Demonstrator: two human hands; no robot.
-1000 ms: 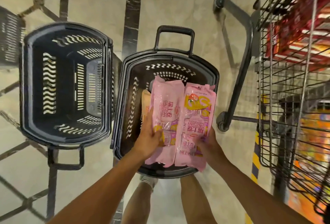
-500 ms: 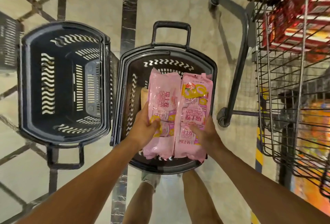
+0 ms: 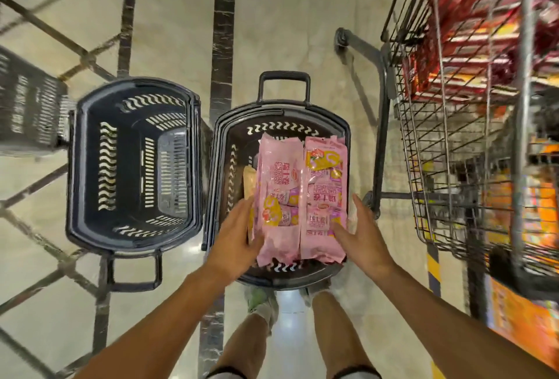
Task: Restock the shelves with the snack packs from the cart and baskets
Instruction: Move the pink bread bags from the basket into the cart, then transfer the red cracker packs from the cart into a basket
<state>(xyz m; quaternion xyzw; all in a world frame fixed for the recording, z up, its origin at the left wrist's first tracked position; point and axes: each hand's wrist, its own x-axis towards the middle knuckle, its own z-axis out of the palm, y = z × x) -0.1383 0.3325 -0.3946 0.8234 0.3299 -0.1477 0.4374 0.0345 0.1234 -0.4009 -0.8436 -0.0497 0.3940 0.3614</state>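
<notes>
Early stage: our left hand [image 3: 239, 235] and right hand [image 3: 360, 232], fingers spread, flank pink snack packs [image 3: 301, 194] in the 12 o'clock basket [image 3: 346, 136], gripping nothing; cart [image 3: 453, 167] at 2 o'clock remains loaded.

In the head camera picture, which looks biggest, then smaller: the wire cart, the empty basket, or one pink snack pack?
1. Wire cart, though it runs off the picture and stands nearer the camera.
2. Empty basket.
3. Pink snack pack. The second pink pack beside it looks about the same.
</notes>
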